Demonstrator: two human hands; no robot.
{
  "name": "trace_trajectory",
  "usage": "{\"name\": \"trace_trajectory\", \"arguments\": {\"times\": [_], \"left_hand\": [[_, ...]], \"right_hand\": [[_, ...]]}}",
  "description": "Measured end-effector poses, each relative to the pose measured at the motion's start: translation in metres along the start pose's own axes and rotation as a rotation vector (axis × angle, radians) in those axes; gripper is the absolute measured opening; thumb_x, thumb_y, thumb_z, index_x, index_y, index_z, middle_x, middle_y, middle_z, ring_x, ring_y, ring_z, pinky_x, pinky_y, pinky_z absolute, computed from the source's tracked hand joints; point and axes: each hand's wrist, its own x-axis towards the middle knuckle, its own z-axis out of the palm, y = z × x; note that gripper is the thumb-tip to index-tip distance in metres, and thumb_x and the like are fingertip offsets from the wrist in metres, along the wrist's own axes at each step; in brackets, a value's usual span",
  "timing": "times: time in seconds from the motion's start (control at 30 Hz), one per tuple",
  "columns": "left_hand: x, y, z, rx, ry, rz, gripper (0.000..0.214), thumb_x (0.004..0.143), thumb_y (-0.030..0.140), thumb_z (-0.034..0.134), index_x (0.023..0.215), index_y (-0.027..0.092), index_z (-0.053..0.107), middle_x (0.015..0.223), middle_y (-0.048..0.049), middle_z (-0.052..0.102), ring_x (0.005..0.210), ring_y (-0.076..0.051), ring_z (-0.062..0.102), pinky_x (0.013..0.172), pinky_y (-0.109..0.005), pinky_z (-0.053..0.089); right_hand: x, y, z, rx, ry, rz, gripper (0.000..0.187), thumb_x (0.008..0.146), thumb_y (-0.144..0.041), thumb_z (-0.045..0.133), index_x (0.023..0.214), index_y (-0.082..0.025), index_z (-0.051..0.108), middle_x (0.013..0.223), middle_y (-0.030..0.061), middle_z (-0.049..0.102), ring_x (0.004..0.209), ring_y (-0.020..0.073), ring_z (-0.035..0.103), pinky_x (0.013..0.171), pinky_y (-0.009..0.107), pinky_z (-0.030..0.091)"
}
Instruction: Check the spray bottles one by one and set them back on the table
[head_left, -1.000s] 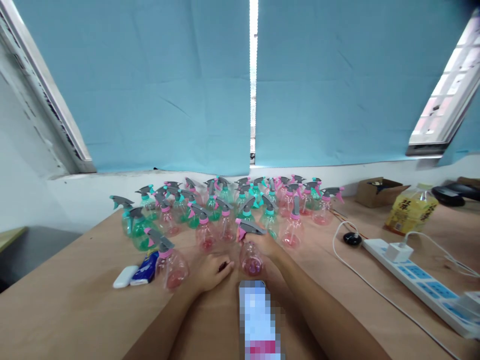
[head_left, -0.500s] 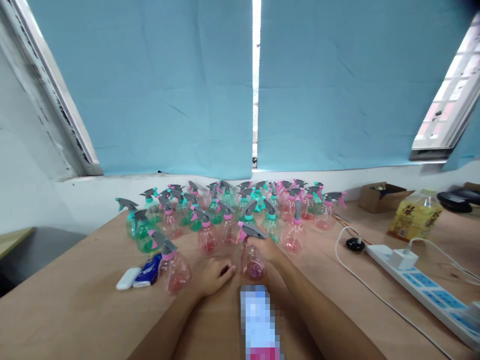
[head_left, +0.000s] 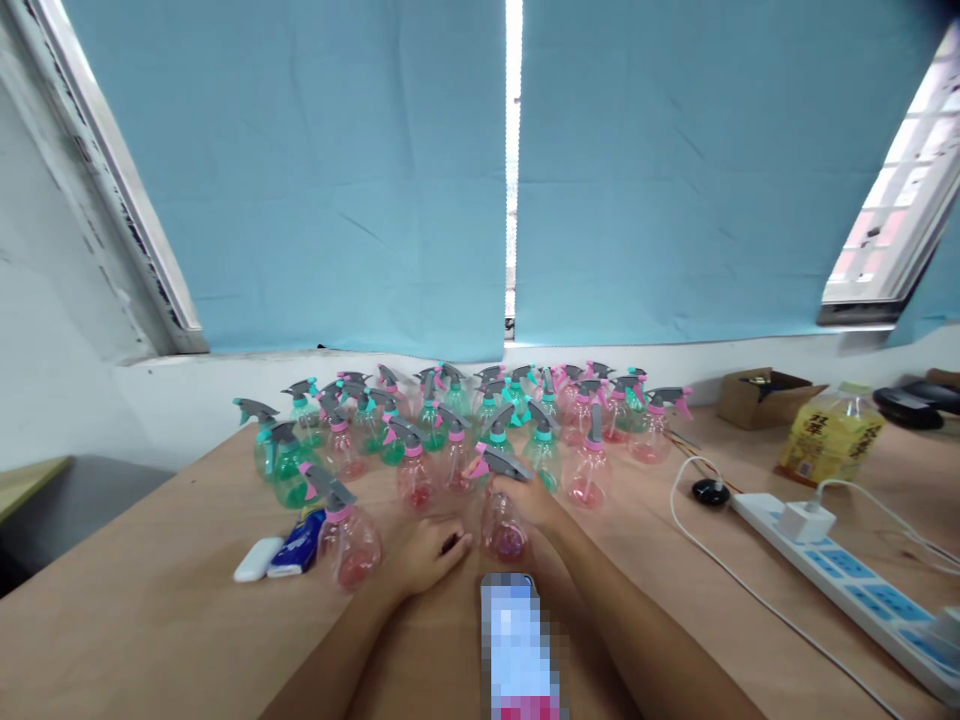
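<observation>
Spray bottles (head_left: 457,466) behind the phone (head_left: 516,635)

- Power strip (head_left: 855,583): white, blue socket panels.
- Spray bottles (head_left: 350,550) left of it: translucent pink or green, grey heads trimmed pink or turquoise.
- Drink bottle (head_left: 831,435) behind it: yellow, dark lettering.
- Curtains (head_left: 675,180) beyond it: plain blue.

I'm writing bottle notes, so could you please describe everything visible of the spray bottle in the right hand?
The spray bottle has a rounded, see-through, pinkish body, apparently plastic, and a gray spray head with a pink front pointing left in the picture. It stands roughly upright beyond the phone, its base seemingly on the table. The right hand grips its upper part, partly covering it. Whether it holds liquid is unclear.
</observation>
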Motion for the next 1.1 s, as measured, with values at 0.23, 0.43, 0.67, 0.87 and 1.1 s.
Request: {"name": "trace_trajectory", "arguments": {"times": [0.23,0.43,0.67,0.87,1.1], "left_hand": [[0.0,0.001,-0.001,-0.007,-0.001,-0.008,0.04,0.099,0.044,0.037,0.075,0.02,0.058,0.076,-0.002,0.065,0.071,-0.015,0.059,0.065,-0.026,0.039],[0.0,0.002,0.0,-0.01,0.002,-0.014,0.039,0.098,0.042,0.038,0.074,0.02,0.058,0.075,-0.002,0.065,0.07,-0.016,0.059,0.064,-0.026,0.038],[-0.003,0.003,-0.003,0.041,0.01,0.018,0.035,0.098,0.039,0.04,0.075,0.019,0.058,0.076,-0.0017,0.065,0.066,-0.015,0.057,0.061,-0.026,0.034],[-0.007,0.006,-0.005,0.061,-0.007,0.086,0.036,0.098,0.039,0.041,0.073,0.02,0.06,0.071,-0.0015,0.066,0.063,-0.015,0.056,0.059,-0.027,0.032],[-0.009,0.007,-0.004,0.101,0.009,0.079,0.037,0.097,0.039,0.042,0.073,0.02,0.063,0.072,-0.0031,0.068,0.062,-0.015,0.057,0.058,-0.028,0.033]], "right_hand": [[0.0,0.0,0.001,-0.019,0.0,-0.006,0.015,0.065,-0.014,0.054,0.068,-0.021,0.067,0.065,-0.0015,0.064,0.061,0.0147,0.056,0.06,0.027,0.044],[-0.002,0.001,0.004,-0.067,0.042,-0.062,0.021,0.074,-0.019,0.058,0.091,-0.022,0.07,0.076,0.0001,0.066,0.065,0.0152,0.057,0.065,0.029,0.048],[-0.019,0.005,0.014,-0.182,0.171,-0.208,0.031,0.092,-0.035,0.053,0.12,-0.024,0.056,0.094,0.0042,0.065,0.08,0.0181,0.059,0.076,0.031,0.049],[-0.02,0.008,0.022,-0.432,0.345,-0.315,0.019,0.095,-0.035,0.048,0.094,-0.022,0.062,0.083,0.0026,0.057,0.081,0.0191,0.055,0.078,0.032,0.045],[0.006,-0.039,0.044,-0.456,0.529,-0.444,0.027,0.095,-0.033,0.051,0.072,-0.02,0.057,0.074,0.0004,0.048,0.069,0.0155,0.047,0.065,0.028,0.039]]}}
